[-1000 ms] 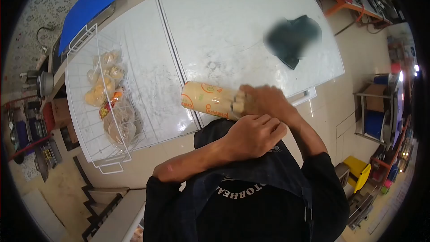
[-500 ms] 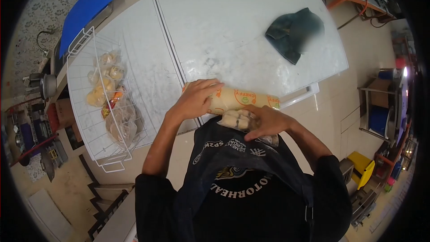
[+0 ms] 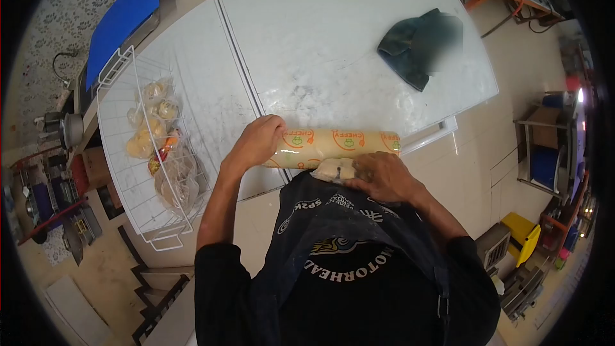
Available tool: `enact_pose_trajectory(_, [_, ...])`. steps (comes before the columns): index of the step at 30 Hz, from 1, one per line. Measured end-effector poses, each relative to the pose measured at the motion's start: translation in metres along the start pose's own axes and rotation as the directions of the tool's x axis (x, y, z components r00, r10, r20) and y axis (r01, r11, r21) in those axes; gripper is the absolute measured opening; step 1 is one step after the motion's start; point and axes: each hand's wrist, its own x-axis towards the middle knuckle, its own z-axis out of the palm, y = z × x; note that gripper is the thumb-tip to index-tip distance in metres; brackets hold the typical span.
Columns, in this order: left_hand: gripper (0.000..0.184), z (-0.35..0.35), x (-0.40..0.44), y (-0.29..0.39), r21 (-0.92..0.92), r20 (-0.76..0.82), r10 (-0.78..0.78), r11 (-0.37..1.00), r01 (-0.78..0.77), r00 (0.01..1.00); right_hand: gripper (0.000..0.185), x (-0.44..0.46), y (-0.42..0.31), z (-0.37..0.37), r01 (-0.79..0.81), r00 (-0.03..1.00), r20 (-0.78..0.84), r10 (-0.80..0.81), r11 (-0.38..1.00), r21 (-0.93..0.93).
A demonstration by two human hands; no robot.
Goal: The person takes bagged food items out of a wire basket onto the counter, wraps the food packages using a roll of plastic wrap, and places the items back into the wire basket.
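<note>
A thick cling film roll [image 3: 323, 143] printed with CHEFFY in orange and green lies along the near edge of the white table. My left hand [image 3: 257, 142] is closed around its left end, with the fingertips on top. In front of the roll, against my dark apron [image 3: 333, 202], is a clear-wrapped packet of pale, rounded pieces [image 3: 330, 170]; what food they are I cannot tell. My right hand [image 3: 387, 176] grips the packet's right side, its fingers near the roll. Part of the packet is hidden under that hand.
On the left of the white table [image 3: 307, 45] stands a white wire basket [image 3: 134, 208] with several bagged foods [image 3: 154, 128]. A dark green cloth [image 3: 410, 48] lies at the far right. A blue board [image 3: 122, 29] and a metal pot [image 3: 72, 125] are beyond the left edge.
My left hand has slid left to the roll's end, uncovering more of the printed film. My right hand has closed more around the packet and shifted slightly.
</note>
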Motion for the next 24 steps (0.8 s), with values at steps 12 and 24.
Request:
enact_pose_trajectory(12, [0.011,-0.003,-0.015,0.000,0.276,0.119,-0.123,0.957,0.087,0.985,0.049,0.014,0.020,-0.009,-0.177,0.943,0.320,0.088,0.948,0.263])
enact_pose_trajectory(24, [0.022,-0.016,-0.064,0.058,-0.509,-0.036,-0.025,0.861,0.003,0.999,0.051,0.014,0.020,-0.012,-0.280,0.920,0.357,0.160,0.907,0.315])
